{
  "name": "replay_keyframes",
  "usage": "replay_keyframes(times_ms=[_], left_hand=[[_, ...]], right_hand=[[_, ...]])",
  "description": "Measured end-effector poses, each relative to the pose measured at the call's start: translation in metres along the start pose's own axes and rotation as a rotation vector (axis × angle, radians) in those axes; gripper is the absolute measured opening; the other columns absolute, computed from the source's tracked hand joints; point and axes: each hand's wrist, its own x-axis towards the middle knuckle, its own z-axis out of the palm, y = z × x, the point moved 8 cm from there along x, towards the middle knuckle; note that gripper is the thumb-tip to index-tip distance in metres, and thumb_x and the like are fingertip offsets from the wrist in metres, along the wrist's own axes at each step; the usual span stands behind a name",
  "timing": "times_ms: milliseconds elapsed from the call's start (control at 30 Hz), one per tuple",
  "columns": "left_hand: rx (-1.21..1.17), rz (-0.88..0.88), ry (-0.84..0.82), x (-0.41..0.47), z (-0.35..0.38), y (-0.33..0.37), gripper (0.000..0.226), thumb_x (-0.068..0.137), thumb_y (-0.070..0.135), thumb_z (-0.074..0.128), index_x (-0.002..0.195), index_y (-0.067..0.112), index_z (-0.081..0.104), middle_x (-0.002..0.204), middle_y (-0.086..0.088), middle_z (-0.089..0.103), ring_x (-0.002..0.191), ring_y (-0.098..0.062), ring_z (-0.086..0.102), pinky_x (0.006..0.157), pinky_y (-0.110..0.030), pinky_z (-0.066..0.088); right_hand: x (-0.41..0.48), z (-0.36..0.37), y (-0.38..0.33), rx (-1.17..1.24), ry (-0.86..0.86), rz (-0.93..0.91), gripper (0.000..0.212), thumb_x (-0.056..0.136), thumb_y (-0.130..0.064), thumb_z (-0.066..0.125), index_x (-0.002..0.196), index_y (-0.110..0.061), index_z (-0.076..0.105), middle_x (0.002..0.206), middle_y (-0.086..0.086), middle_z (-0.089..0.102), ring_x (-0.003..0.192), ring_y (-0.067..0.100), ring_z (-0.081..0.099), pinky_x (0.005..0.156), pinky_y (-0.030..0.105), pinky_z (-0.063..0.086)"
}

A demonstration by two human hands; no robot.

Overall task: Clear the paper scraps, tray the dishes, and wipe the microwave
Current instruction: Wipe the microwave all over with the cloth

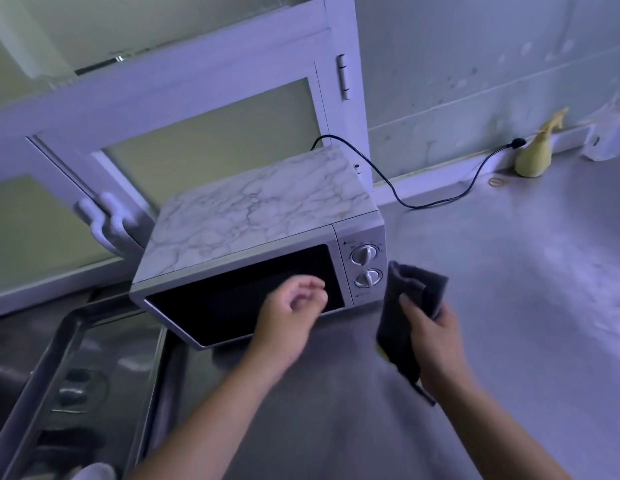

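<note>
Head view, and we're looking down on the microwave (253, 216). It sits at an angle on the grey counter (509, 306), back corner toward the window frame (204, 74), marble-patterned top facing us. The door (232, 299) is closed, dark glass, with two dials (362, 255) stacked on the panel at its right end.

The left hand (291, 306) hangs in front of the glass near its right edge, fingers loosely curled with nothing in them. It's a bit blurred, so we can't tell whether a fingertip touches the door.

Over to the right hand (435, 336): it grips a dark cloth (410, 299), thumb across the front, fingers wrapped behind. The cloth is bunched and hangs below the palm. Its upper end stands just beside the panel, level with the lower dial, and we can't tell if it makes contact.

Behind, a black cord (436, 202) runs from the microwave's back across the counter to a plug (518, 143) at the wall. A yellow object (533, 157) stands next to that plug, and a small band (496, 182) lies on the counter before it.

Down at our left, a metal tray (53, 355) lies lower than the microwave, with dark blurred shapes in it.
</note>
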Motion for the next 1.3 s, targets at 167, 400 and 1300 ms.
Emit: replay_keyframes(times_ms=[167,400,1300], left_hand=[[0.296,0.250,0.028,0.084,-0.034,0.043,0.022,0.102,0.028,0.053,0.097,0.026,0.075,0.097,0.017,0.072,0.093,-0.001,0.062,0.079,-0.003,0.041],[0.925,0.093,-0.003,0.197,-0.016,0.007,0.058,0.101,0.057,0.030,0.153,0.033,0.026,0.163,-0.007,0.021,0.149,-0.031,0.017,0.120,-0.047,0.015],[1.039,0.167,0.095,0.204,-0.006,-0.008,0.051,0.098,0.059,0.028,0.144,0.040,0.034,0.157,-0.006,0.033,0.145,-0.030,0.025,0.117,-0.051,0.018]], right_hand=[[0.046,0.016,-0.041,-0.144,0.062,-0.355,0.009,0.087,-0.042,0.060,0.094,-0.047,0.064,0.068,-0.022,0.058,0.056,0.002,0.049,0.053,0.024,0.041],[0.087,0.090,-0.055,-0.529,-0.012,-0.893,0.050,0.092,-0.007,0.051,0.143,-0.009,0.052,0.153,0.005,0.045,0.147,0.025,0.033,0.116,0.054,0.031],[0.095,0.042,0.107,-0.581,0.254,-0.717,0.068,0.088,-0.003,0.053,0.146,-0.035,0.041,0.152,0.014,0.034,0.144,0.025,0.031,0.116,0.053,0.031]])
